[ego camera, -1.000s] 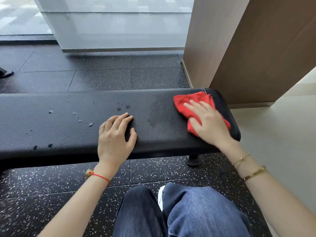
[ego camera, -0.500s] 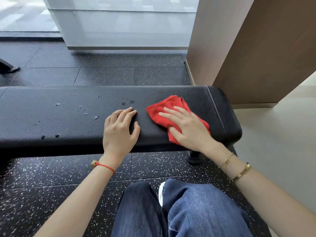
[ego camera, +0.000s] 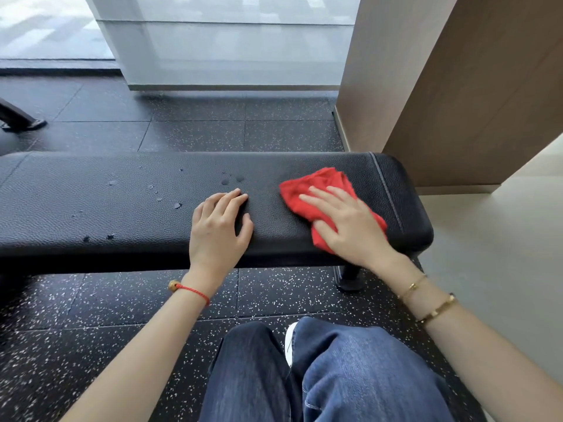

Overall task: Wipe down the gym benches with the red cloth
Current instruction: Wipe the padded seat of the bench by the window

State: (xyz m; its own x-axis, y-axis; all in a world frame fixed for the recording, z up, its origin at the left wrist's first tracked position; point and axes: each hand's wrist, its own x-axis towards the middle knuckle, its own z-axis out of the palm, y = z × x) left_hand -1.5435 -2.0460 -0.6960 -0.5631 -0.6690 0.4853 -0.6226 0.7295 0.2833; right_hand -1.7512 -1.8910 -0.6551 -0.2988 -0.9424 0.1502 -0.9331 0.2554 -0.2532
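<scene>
Now, both hands rest on the black padded worktop (ego camera: 91, 205).
Right hand (ego camera: 347, 223) presses flat, fingers spread, on the crumpled red cloth (ego camera: 316, 184) near the worktop's right end; left hand (ego camera: 217, 231) lies palm down with fingers loosely bent, holding nothing, just beside water droplets (ego camera: 231, 180).

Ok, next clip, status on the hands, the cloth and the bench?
Right hand flat on red cloth, near bench end. Left hand braced on pad. Droplets unwiped left of it. Nothing blocking.
</scene>
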